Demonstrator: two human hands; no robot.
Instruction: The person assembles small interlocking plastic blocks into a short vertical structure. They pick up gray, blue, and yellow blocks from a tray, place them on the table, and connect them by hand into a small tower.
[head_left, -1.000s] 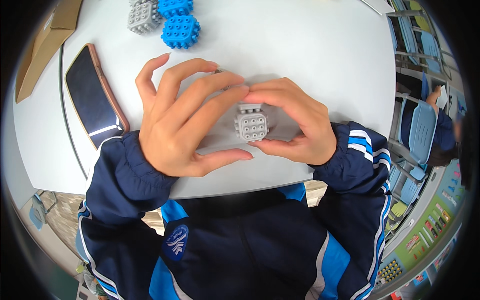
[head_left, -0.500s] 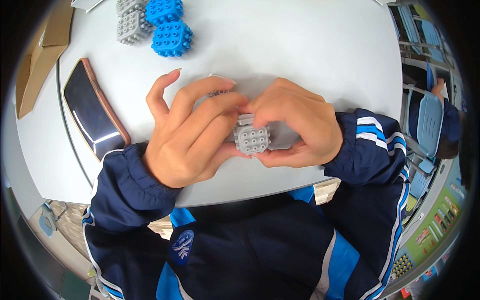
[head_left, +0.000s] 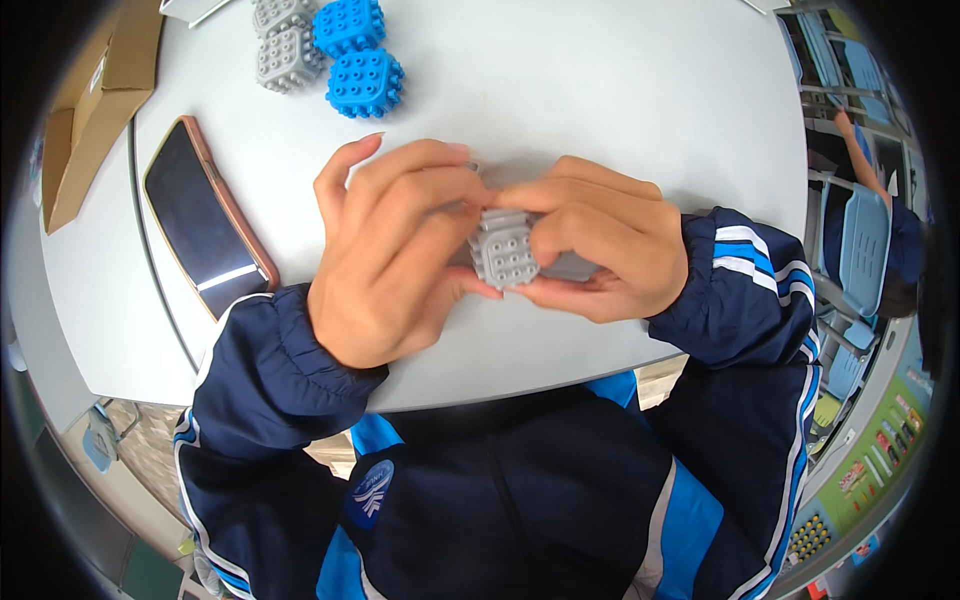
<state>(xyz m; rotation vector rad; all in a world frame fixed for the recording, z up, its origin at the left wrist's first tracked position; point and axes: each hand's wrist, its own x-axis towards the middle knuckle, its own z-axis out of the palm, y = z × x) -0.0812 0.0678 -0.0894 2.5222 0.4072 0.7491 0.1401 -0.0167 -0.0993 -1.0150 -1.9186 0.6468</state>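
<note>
Since a second ago, the left hand (head_left: 375,260) has closed in: its bent fingers and those of the right hand (head_left: 615,245) pinch the gray studded cube (head_left: 510,258), right of the smartphone (head_left: 205,220).

The held block (head_left: 510,260) is grey (the sleeves (head_left: 735,285) navy, striped).

Forearms (head_left: 285,350) over worktop's near edge (head_left: 500,392), hands angled inward. Left hand (head_left: 385,260): fingers arched, little finger raised, thumb opposed in grip. Right hand (head_left: 625,250): fingers curled, thumb low, also gripping. Thumb tips close.
</note>
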